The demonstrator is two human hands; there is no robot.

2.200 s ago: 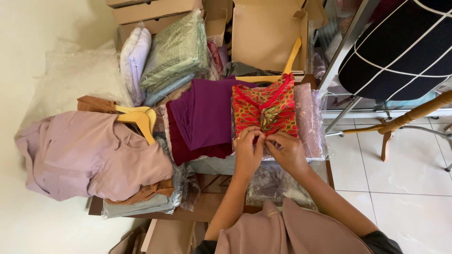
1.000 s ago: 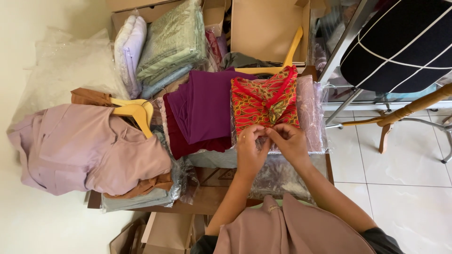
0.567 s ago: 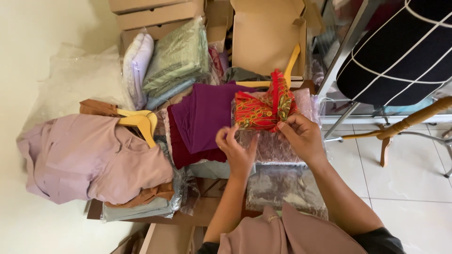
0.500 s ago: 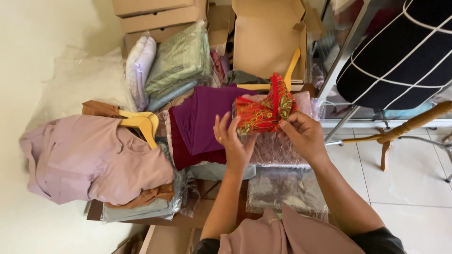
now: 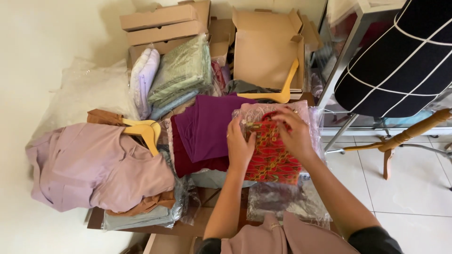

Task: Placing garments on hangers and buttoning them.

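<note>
A red patterned cloth [image 5: 272, 157], folded to a small rectangle, lies on a clear plastic bag [image 5: 287, 200] at the table's right side. My left hand [image 5: 239, 145] grips the cloth's left edge. My right hand [image 5: 294, 132] pinches its top edge, fingers bent over the fold. Under the cloth's top shows a pale pink bagged garment [image 5: 263, 110]. To the left lies a folded purple cloth [image 5: 209, 124] on a dark maroon one [image 5: 181, 155].
A mauve garment [image 5: 94, 169] on a yellow wooden hanger [image 5: 146, 131] covers the left of the table. Bagged green and white fabrics [image 5: 179, 75], cardboard boxes [image 5: 263, 47] and another hanger [image 5: 282, 91] stand behind. A black dress form [image 5: 400, 61] on a wooden stand is at the right.
The red cloth was lifted and bunched in both hands, and now lies flat, folded into a narrower rectangle. Both hands moved down onto it.
</note>
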